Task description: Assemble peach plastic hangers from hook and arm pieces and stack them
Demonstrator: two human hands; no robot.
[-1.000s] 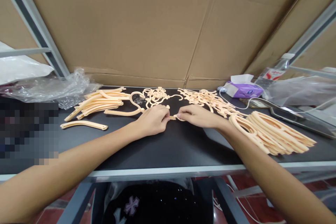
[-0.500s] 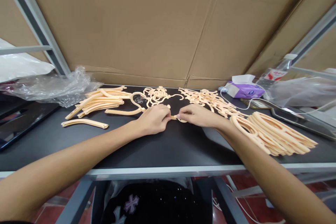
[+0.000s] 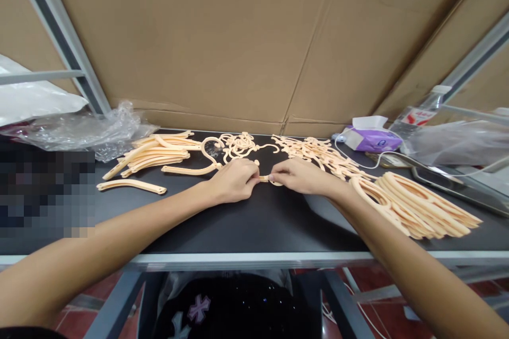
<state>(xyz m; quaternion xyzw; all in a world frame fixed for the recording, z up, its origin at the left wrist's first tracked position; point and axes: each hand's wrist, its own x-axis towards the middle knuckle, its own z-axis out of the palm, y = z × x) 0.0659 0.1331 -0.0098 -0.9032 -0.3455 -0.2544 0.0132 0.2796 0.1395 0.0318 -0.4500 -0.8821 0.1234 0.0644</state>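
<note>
My left hand (image 3: 234, 180) is closed over the black table, its thumb and fingers pinching a beige plastic hanger piece (image 3: 263, 178) that is mostly hidden. Opposite it, my right hand (image 3: 298, 176) pinches the other side of this piece, where a rounded end shows under the fingertips. Just beyond the left hand lies a curved hanger part (image 3: 189, 171), its near end partly covered by that hand. A loose hanger hook (image 3: 267, 147) rests behind both hands. Off to the left, a single hanger arm (image 3: 131, 185) lies apart from a pile of similar arms (image 3: 159, 156).
Tangled beige hooks (image 3: 238, 144) lie at the back centre, with small hanger parts (image 3: 318, 153) heaped right of them. Stacked hanger pieces (image 3: 421, 204) sit at the right. A purple tissue pack (image 3: 374, 135), a bottle (image 3: 421, 111), a white cable and crumpled clear plastic (image 3: 91, 130) border the table.
The view has shifted very slightly. Both hands keep the same pinch on the hanger piece, and the piles look unchanged.
</note>
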